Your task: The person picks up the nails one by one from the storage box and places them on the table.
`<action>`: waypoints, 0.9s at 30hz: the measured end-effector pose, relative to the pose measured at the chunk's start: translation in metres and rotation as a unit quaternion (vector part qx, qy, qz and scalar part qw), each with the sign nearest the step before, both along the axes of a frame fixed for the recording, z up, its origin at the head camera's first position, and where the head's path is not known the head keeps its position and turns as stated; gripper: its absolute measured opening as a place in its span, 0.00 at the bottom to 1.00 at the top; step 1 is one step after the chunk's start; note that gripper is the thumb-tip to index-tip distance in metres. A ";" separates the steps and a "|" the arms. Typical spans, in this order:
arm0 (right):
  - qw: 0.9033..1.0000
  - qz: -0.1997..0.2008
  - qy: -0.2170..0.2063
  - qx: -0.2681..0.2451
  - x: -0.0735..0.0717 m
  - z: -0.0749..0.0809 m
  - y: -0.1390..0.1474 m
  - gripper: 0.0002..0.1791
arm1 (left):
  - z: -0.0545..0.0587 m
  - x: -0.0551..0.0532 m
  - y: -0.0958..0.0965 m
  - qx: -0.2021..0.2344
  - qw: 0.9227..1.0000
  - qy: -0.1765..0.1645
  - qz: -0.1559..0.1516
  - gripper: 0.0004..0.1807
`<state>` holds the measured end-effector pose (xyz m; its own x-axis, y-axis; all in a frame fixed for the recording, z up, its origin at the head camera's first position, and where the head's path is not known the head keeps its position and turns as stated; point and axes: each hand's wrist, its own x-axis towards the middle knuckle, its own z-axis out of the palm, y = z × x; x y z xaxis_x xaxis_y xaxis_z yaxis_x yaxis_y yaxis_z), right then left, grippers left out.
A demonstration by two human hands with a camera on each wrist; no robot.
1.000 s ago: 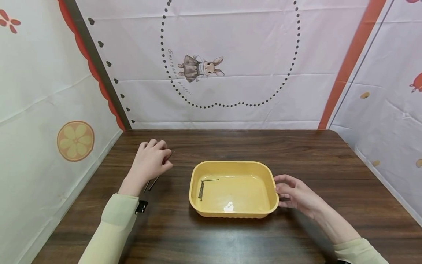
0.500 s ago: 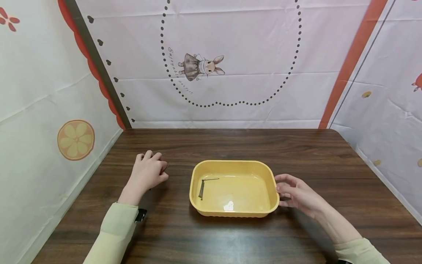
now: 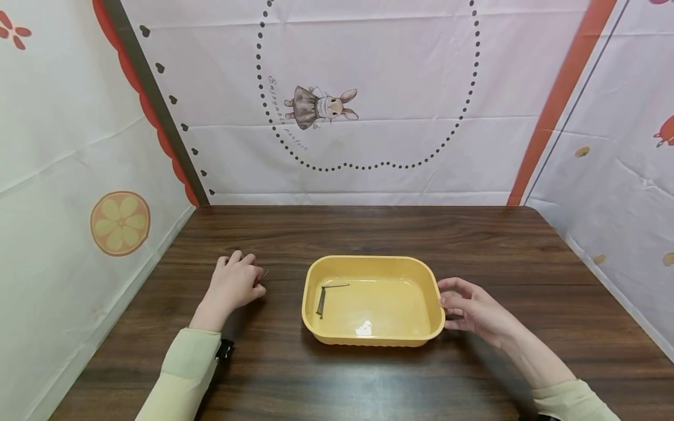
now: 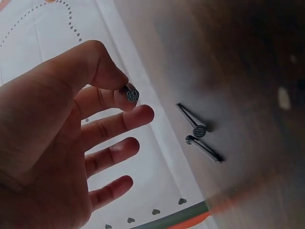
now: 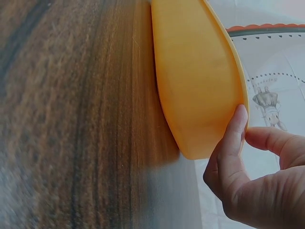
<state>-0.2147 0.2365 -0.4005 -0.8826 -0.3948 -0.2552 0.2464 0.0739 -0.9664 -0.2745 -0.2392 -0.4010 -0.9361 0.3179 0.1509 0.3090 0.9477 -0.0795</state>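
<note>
Lower in the head view than a second ago, my left hand has come down toward the near side, left of centre; my right hand and the yellow tray have stayed put.

Behind them a pale, creased cloth fills the top and both sides of the frame, printed with dots, fruit and a sideways rabbit. Across the lower half spreads a dark, wood-grained table, with a glossy sheen at bottom centre. On its middle sits the tray, a rounded rectangle with smooth, shiny walls. I grasp its right end, right thumb and forefinger pinching the rim from either side. My light sleeves reach in from the bottom left and bottom right, a black strap at the left wrist.

Between left thumb and forefinger I pinch a dark nail, its textured round head toward the wrist camera; my other three fingers are spread apart. Right of centre in that view, two loose nails lie on the table, heads close together; in the head view my left hand blocks them. Several slim nails lie in the tray's left part, one crosswise above a narrow bunch.
</note>
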 end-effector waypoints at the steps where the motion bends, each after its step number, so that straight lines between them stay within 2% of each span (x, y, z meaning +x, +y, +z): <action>1: 1.000 0.000 0.000 0.000 0.000 0.000 0.000 0.15 | -0.001 0.000 -0.001 -0.001 1.000 -0.001 0.002 0.17; 10: 1.000 0.001 -0.002 -0.003 0.000 -0.001 0.000 0.15 | -0.004 0.004 0.000 -0.018 0.998 -0.048 0.036 0.20; 19: 1.000 0.004 0.007 -0.003 -0.001 0.001 -0.001 0.16 | -0.006 0.003 0.000 -0.019 0.998 -0.044 0.044 0.20; 27: 1.000 0.002 0.006 0.001 0.000 0.000 -0.001 0.16 | -0.006 0.004 0.000 -0.015 0.997 -0.060 0.040 0.19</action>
